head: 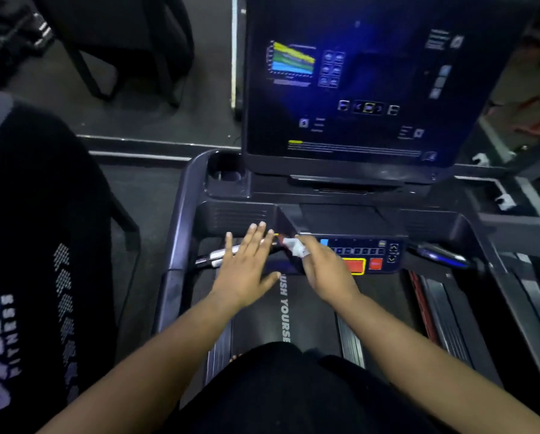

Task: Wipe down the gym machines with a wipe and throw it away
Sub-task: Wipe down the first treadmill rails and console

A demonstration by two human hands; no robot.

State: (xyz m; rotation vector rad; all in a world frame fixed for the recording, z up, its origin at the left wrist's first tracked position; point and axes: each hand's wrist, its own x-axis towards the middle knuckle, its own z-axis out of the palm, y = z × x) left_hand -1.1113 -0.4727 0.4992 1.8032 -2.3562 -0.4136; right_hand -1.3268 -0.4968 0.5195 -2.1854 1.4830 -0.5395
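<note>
Gripping: your right hand [322, 274] pinches the white wipe [295, 245] at the treadmill console [361, 253]
Left hand [246, 264]: yours, flat, fingers straight
Belt [306, 308] lettering: "USH YOURSE" legible
Sleeve [27, 277]: "FITNESS"

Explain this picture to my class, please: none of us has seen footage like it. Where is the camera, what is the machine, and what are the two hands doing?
The one picture comes from a camera worn on a person's head, looking down at their own arms. They stand on a treadmill belt facing its big screen. Below the screen is a control panel with red buttons, and a cup holder sits at the left. The right hand pinches a small white wipe against the panel's left end. The left hand is open, fingers straight, over the silver handle sensor; whether it touches is unclear.
</note>
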